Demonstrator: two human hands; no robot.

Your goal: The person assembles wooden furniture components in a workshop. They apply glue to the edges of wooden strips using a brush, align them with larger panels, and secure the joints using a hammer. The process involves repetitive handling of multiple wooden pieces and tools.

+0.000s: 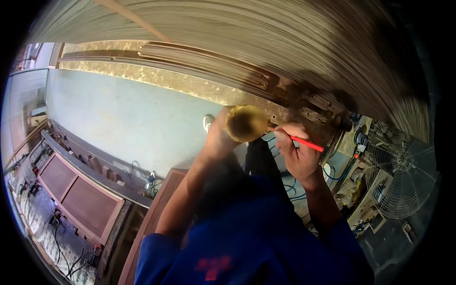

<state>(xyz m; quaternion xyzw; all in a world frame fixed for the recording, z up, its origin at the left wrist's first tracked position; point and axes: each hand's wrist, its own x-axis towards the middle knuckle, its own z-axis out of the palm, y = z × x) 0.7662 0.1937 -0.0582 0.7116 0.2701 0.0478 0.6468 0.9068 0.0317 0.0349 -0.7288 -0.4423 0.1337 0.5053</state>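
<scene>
left hand (pixel 219 135) has room leftward; a yellow cylinder (pixel 247 123) blocks rightward.

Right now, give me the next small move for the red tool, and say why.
Probably ease the red tool, left end first, over the yellowish container's rim: the right grip holds the tool with that end close to the rim, and the left grip holds the container with its open mouth facing the camera.

Nothing legible: blurred red print (pixel 213 264) on blue shirt (pixel 268 232)

Red pencil (pixel 307 143), yellow-brown cylinder (pixel 259 120), blue shirt (pixel 251 223), streaked grey-brown wood (pixel 285 38)
</scene>
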